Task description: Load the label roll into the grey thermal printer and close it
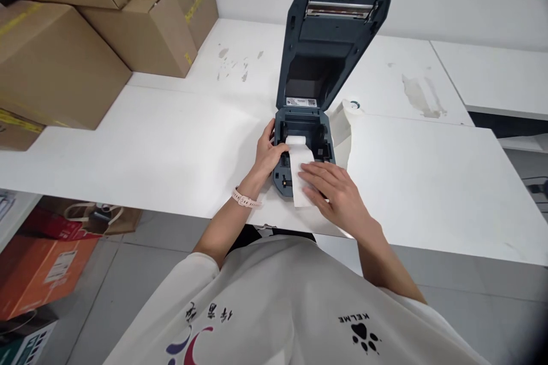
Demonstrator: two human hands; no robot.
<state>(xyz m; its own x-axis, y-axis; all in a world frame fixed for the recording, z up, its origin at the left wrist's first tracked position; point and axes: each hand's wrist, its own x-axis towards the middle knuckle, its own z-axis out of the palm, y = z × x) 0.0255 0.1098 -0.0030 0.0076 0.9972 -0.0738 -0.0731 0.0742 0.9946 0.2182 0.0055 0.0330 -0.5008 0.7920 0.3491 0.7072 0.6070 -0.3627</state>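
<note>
A dark grey label printer [319, 125] stands on the white table [171, 154] with its lid [334, 34] swung up and open. A strip of white label paper [297, 159] runs from the printer's bay out over its front. My left hand [268, 154] rests on the printer's left side, its thumb touching the paper near the roll. My right hand [334, 191] lies flat with fingers stretched out on the paper strip's lower right part. A pink watch sits on my left wrist [245, 199].
Another white paper roll [342, 122] stands just right of the printer. Stacked cardboard boxes [85, 28] fill the table's back left. An orange box [38, 265] and a bag [96, 217] sit on the floor at left. A second table [492, 77] adjoins at right.
</note>
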